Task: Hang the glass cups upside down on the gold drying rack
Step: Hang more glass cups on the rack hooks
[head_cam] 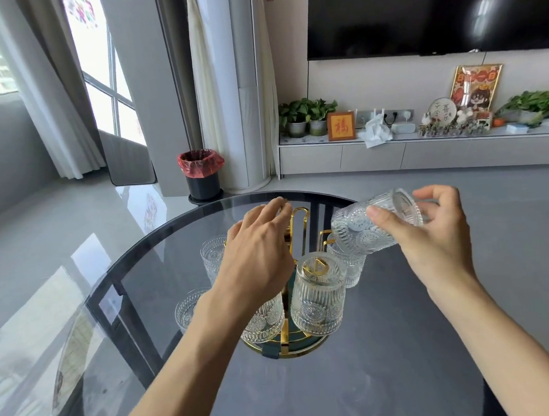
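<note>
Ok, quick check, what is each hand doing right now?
Left hand: open, holding nothing, reaching over the gold drying rack.
Right hand: closed on a tilted glass cup above the rack.

Both bare forearms reach forward. The left hand (256, 243) hovers palm down, fingers loosely extended. The right hand (435, 235) pinches a tilted, embossed clear glass cup (369, 225) between thumb and curled fingers.

A single wide head-worn view looks forward and down from close above the round table (399, 347), forearms reaching in from the bottom edge; beyond lie floor (48, 231) and TV (431, 5) wall.
</note>
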`<control>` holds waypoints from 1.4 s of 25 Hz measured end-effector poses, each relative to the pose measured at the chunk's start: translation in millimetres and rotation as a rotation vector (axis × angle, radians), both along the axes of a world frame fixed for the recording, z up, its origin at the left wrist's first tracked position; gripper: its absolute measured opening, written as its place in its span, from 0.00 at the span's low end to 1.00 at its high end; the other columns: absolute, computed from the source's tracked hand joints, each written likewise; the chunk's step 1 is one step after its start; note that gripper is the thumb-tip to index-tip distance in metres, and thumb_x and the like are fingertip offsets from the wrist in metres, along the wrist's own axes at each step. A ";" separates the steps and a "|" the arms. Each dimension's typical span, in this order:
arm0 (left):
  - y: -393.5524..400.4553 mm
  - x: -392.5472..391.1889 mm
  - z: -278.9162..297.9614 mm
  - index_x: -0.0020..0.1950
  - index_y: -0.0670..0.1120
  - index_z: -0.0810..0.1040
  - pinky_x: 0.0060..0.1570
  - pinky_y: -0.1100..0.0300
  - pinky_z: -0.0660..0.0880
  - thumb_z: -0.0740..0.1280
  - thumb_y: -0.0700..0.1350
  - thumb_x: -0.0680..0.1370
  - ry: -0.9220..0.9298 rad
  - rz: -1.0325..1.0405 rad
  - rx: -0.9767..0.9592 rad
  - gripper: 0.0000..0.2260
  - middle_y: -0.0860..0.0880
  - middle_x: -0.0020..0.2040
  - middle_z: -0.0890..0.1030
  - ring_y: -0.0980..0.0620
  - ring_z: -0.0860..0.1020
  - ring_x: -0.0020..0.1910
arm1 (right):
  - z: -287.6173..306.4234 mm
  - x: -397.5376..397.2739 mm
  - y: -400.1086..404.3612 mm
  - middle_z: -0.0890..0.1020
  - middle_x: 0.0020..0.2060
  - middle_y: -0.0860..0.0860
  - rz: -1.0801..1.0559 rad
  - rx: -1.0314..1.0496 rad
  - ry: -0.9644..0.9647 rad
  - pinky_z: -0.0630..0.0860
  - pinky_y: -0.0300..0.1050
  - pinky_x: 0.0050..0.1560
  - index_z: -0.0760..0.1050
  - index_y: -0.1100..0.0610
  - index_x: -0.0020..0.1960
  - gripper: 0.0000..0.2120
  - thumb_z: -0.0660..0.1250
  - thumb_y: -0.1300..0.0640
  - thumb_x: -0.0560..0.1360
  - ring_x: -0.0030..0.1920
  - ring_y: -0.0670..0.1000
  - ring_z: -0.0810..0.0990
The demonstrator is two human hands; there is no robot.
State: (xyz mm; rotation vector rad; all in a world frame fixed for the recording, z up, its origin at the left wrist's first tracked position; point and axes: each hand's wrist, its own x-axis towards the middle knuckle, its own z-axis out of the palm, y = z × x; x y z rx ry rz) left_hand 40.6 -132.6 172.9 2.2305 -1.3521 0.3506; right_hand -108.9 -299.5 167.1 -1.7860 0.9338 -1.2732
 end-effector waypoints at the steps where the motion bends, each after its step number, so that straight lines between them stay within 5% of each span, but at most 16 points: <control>1: -0.1 -0.6 -1.3 0.75 0.44 0.67 0.67 0.43 0.65 0.58 0.35 0.76 0.000 -0.004 0.003 0.26 0.48 0.77 0.67 0.43 0.65 0.73 | 1.9 5.2 0.3 0.77 0.44 0.40 0.005 -0.034 0.059 0.70 0.46 0.45 0.68 0.44 0.49 0.28 0.77 0.36 0.57 0.46 0.47 0.76; 8: 0.1 3.5 -2.8 0.77 0.46 0.65 0.69 0.44 0.65 0.57 0.35 0.77 0.014 -0.011 -0.003 0.27 0.50 0.78 0.66 0.45 0.66 0.74 | 13.8 38.7 -1.2 0.77 0.45 0.44 0.175 -0.158 0.335 0.67 0.45 0.42 0.73 0.45 0.47 0.20 0.76 0.40 0.61 0.49 0.51 0.73; 12: 2.1 7.3 -5.5 0.77 0.47 0.64 0.69 0.44 0.66 0.57 0.34 0.75 0.026 -0.030 -0.006 0.29 0.51 0.78 0.65 0.47 0.65 0.74 | -0.6 52.2 2.6 0.80 0.52 0.45 0.337 -0.290 0.606 0.72 0.48 0.48 0.75 0.42 0.50 0.19 0.76 0.44 0.62 0.55 0.54 0.73; 15: 2.7 12.7 -2.3 0.75 0.47 0.68 0.69 0.43 0.67 0.60 0.35 0.76 0.030 -0.038 -0.023 0.26 0.52 0.76 0.68 0.47 0.67 0.73 | -3.8 56.3 -5.1 0.80 0.54 0.44 0.466 -0.218 0.608 0.73 0.51 0.52 0.77 0.42 0.50 0.16 0.74 0.42 0.64 0.57 0.51 0.73; 18: -0.1 11.4 1.2 0.68 0.46 0.76 0.61 0.46 0.73 0.64 0.39 0.76 0.012 -0.048 -0.077 0.19 0.51 0.69 0.77 0.46 0.75 0.66 | -8.5 53.1 -10.1 0.81 0.45 0.39 0.579 -0.125 0.522 0.71 0.44 0.43 0.81 0.43 0.46 0.09 0.70 0.41 0.69 0.42 0.36 0.74; 20: -2.2 10.2 1.5 0.59 0.44 0.81 0.52 0.48 0.78 0.65 0.41 0.76 -0.012 -0.043 -0.109 0.13 0.49 0.60 0.83 0.43 0.80 0.58 | -15.6 51.3 -8.2 0.78 0.43 0.37 0.583 -0.179 0.506 0.65 0.39 0.38 0.80 0.43 0.47 0.06 0.70 0.46 0.70 0.39 0.34 0.70; 24: -5.2 9.8 1.2 0.52 0.44 0.81 0.47 0.48 0.79 0.67 0.46 0.76 -0.044 -0.008 -0.128 0.09 0.48 0.52 0.85 0.44 0.82 0.49 | -12.3 49.5 -12.7 0.76 0.51 0.38 0.657 -0.117 0.515 0.67 0.38 0.44 0.78 0.40 0.50 0.14 0.68 0.56 0.67 0.43 0.34 0.72; 27: -7.9 7.2 1.4 0.51 0.44 0.82 0.47 0.46 0.80 0.68 0.45 0.76 -0.031 0.005 -0.155 0.07 0.47 0.51 0.85 0.43 0.82 0.48 | -8.5 43.6 -21.5 0.71 0.63 0.36 0.839 -0.150 0.709 0.66 0.27 0.41 0.71 0.36 0.59 0.29 0.66 0.65 0.66 0.45 0.27 0.71; 29: -8.8 6.2 1.6 0.50 0.43 0.82 0.46 0.46 0.80 0.68 0.44 0.76 -0.024 0.016 -0.165 0.07 0.46 0.50 0.85 0.42 0.82 0.47 | -11.9 43.2 -21.4 0.70 0.64 0.36 0.840 -0.248 0.757 0.63 0.27 0.42 0.66 0.34 0.61 0.32 0.72 0.61 0.66 0.51 0.28 0.69; 35: -1.6 9.8 3.6 0.49 0.40 0.82 0.43 0.48 0.80 0.67 0.43 0.74 -0.003 0.005 -0.179 0.08 0.43 0.47 0.85 0.40 0.82 0.44 | -23.8 38.8 -14.8 0.76 0.57 0.39 0.657 -0.336 0.651 0.68 0.38 0.41 0.67 0.36 0.57 0.29 0.76 0.41 0.59 0.48 0.35 0.72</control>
